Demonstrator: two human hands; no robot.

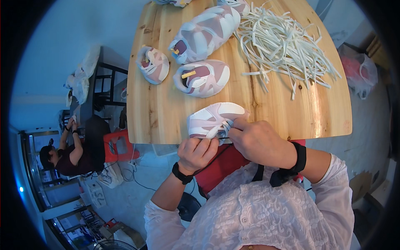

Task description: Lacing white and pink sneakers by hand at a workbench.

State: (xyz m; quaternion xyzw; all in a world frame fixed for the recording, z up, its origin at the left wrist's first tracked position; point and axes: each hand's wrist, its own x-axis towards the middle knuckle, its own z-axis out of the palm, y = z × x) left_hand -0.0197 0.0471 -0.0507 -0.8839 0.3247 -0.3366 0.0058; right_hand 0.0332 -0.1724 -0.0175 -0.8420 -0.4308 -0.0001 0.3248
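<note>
Fingers (208,143) of the left hand (196,154) and right hand (258,141) are pinched shut on a white lace (216,130), threaded into the pink-and-white shoe (212,118) braced at the bench (166,116) edge, six o'clock.

Three pink and white shoes (196,54) sit on the wooden table (166,121) near the top middle. A big pile of white laces (283,46) lies at the upper right. A red stool (118,146) stands lower left, beside another person (66,156).
</note>
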